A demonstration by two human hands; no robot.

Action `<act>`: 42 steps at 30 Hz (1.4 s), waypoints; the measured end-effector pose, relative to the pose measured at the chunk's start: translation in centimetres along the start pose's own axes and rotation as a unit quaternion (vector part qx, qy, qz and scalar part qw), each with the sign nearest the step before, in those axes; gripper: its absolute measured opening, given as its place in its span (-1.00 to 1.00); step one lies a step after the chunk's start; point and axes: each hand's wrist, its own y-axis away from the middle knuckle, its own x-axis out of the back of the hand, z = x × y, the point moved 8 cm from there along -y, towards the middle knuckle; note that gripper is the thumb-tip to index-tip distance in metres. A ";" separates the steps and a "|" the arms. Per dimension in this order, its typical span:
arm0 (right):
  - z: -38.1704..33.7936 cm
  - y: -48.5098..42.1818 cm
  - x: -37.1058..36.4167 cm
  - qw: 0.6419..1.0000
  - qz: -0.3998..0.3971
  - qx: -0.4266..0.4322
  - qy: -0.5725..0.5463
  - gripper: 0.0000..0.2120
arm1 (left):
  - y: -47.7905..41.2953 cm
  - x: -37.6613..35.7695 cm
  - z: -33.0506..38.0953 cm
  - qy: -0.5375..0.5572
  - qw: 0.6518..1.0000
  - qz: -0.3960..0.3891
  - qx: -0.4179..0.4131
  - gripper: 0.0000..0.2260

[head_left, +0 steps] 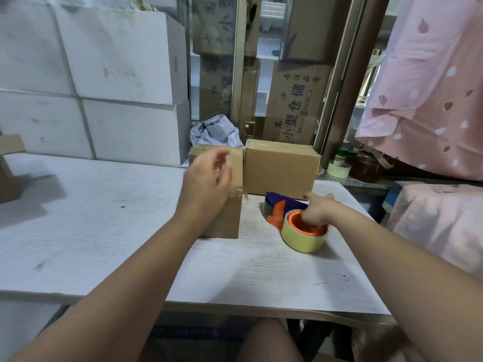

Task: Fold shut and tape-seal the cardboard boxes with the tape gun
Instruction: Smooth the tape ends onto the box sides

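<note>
The right hand (317, 209) rests on the tape gun (292, 218) at about 4 o'clock from the middle of the white table (104, 218). Its fingers dip into the orange hub of the yellowish tape roll (304, 235) while the forefinger points away toward 11 o'clock; whether it truly grips the roll cannot be told. The gun lies flat, its long axis running from the roll at 5 o'clock to the purple-and-orange head at 11 o'clock, the head aimed at the far box (282, 167). The left hand (209, 178) is blurred, fingers loosely spread and clasping nothing, hovering in front of the upright box (227, 205). That box stands on end, long axis vertical, a taped seam across its front. At its 1 o'clock the far box lies with its long axis left to right, tape along its top, the two boxes touching
</note>
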 end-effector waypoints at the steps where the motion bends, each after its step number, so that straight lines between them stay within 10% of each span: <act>1: -0.4 0.1 0.9 0.999 0.041 0.008 -0.012 -0.39 | -0.1 1.1 -0.4 0.012 0.999 0.036 0.012 -0.83; 5: -4.8 3.1 5.2 0.926 0.253 0.186 -0.208 -0.60 | 0.3 3.9 -4.6 0.082 0.981 0.117 0.135 -0.79; 11: -10.4 5.4 3.0 0.860 0.144 0.338 -0.355 -0.68 | 3.3 2.9 -10.3 0.297 0.901 0.105 0.299 -0.82; 42: -11.8 6.8 3.8 0.898 0.106 0.414 -0.099 -0.66 | 2.1 3.3 -8.1 0.066 0.984 -0.099 0.133 -0.79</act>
